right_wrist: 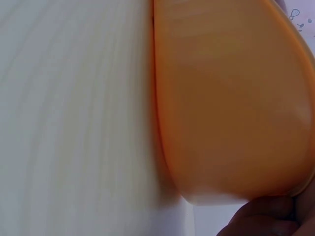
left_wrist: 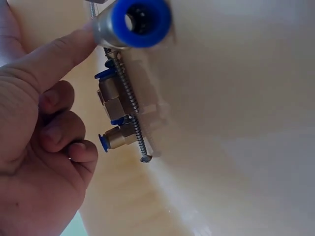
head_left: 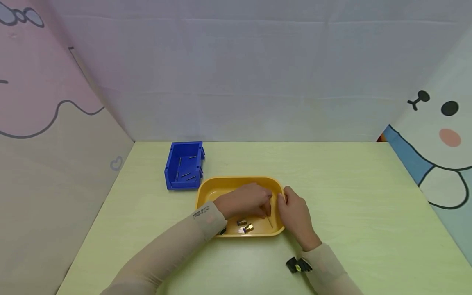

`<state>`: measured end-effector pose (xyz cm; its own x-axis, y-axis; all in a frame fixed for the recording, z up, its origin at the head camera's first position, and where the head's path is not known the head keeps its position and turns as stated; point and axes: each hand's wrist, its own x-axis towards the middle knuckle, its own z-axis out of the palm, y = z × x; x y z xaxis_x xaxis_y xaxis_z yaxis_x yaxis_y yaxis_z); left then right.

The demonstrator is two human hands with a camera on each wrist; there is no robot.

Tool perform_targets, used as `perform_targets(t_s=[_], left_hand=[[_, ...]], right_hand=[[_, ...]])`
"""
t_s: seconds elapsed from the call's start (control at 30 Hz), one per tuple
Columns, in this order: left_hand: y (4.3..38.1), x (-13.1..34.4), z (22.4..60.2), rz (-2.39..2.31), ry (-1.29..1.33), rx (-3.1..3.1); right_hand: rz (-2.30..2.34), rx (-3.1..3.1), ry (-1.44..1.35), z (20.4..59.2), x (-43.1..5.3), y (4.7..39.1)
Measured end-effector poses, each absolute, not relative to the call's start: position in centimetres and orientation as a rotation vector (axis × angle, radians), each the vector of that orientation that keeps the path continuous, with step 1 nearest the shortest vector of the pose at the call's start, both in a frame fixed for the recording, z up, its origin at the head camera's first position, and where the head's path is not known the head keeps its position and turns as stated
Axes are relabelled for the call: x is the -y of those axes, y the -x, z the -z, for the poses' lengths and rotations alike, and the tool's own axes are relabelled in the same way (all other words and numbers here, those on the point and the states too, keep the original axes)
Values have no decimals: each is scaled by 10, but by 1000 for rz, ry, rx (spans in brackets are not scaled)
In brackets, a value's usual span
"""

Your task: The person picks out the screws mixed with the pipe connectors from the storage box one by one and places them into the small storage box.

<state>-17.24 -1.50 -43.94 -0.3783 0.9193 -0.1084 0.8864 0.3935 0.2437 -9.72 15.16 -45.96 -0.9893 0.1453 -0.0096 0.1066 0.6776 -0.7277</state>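
My left hand [head_left: 250, 200] reaches down into a yellow tray [head_left: 239, 236], fingers curled. Its fingertips are right at one end of a thin screw [head_left: 270, 222] on the tray's right side; I cannot tell whether they pinch it. Brass fittings with blue rings lie under this hand, one fitting [head_left: 248, 228] near the front wall. In the left wrist view a blue-ringed fitting [left_wrist: 140, 22] looms close beside the thumb, with more fittings [left_wrist: 112, 96] and a long screw [left_wrist: 140, 140] behind. My right hand [head_left: 295, 213] grips the tray's right rim, its fingers [right_wrist: 263, 216] at the tray wall.
A blue bin [head_left: 184, 185] with several screws inside stands just behind the tray's left end. Pale wood-grain tabletop [head_left: 350, 196] extends around both. A cloth wall [head_left: 258, 82] closes off the back, with printed cartoon panels at both sides.
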Motion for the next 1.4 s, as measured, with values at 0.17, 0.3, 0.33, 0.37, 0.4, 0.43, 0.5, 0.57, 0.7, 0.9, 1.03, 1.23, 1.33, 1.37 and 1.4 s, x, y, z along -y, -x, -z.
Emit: perform_targets(t_s=[0.17,0.3,0.33,0.37,0.4,0.43,0.5,0.57,0.7,0.9,1.03,1.23,1.33,1.37,1.4], left_hand=[[173,13,441,-196,-1680,-2367],[173,12,442,-193,-1709,-2330],[173,12,443,-188,-1716,-2334],[173,12,443,-189,-1722,-2338],[172,12,443,-189,-1731,-2341],[173,12,443,-186,-1741,-2344],[173,13,443,-191,-1750,-2343],[173,13,442,-209,-1748,-2341],[172,14,437,-256,-1737,-2360],[171,17,423,-317,-1667,-2439],[171,25,410,-395,-1581,-2501],[171,44,385,-416,-1500,-2676],[173,58,372,-442,-1413,-2765],[174,63,369,-458,-1371,-2795],[176,68,367,-478,-1319,-2825]], right_hand=[[-1233,2832,217,461,-152,97],[-1242,2828,212,461,-152,98],[-1241,2827,210,461,-152,98],[-1238,2827,211,461,-151,98],[-1238,2826,212,461,-151,98],[-1235,2828,213,461,-151,98],[-1231,2830,216,461,-152,98],[-1225,2834,214,461,-152,98],[-1218,2835,211,460,-152,98],[-1217,2834,207,459,-151,98],[-1188,2834,195,460,-151,99],[-1164,2847,223,459,-151,99],[-1161,2848,231,459,-150,98],[-1159,2846,233,459,-150,98],[-1155,2844,234,459,-150,98]])
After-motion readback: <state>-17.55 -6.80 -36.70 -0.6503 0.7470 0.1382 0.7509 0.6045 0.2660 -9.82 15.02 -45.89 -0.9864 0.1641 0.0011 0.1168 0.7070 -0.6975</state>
